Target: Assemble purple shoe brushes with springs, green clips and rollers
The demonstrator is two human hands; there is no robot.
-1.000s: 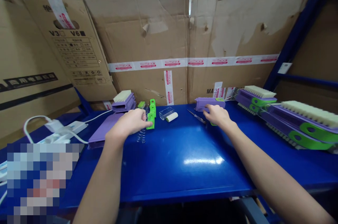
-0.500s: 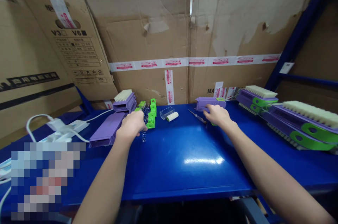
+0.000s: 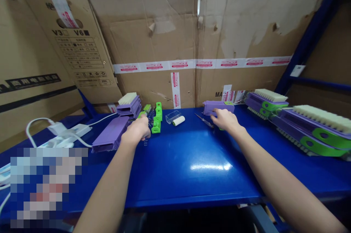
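Observation:
My left hand (image 3: 136, 130) is closed at the left of the work area, with a thin metal spring (image 3: 145, 142) poking out below its curled fingertips. More dark springs (image 3: 150, 119) lie just beyond it, beside a row of green plastic end pieces (image 3: 157, 117). A purple casing (image 3: 111, 133) lies close on the left of that hand. Farther right, my right hand (image 3: 225, 119) has bent fingers against another purple casing (image 3: 215, 107); the palm hides part of the grip. A bit of green (image 3: 221, 128) shows under it. A screwdriver (image 3: 204, 120) lies beside its fingertips.
A clear small box (image 3: 172, 116) and a white roller-shaped piece (image 3: 179, 120) lie mid-table. Purple bristle brushes (image 3: 315, 130) with green ends are stacked at right, and another brush (image 3: 128, 103) stands at left. A white power strip (image 3: 67, 132) with cables lies far left. Cardboard (image 3: 156, 42) walls the back.
My left hand has shifted slightly, and the spring below its fingers has moved a little to the left. My right hand stays in place on the purple casing.

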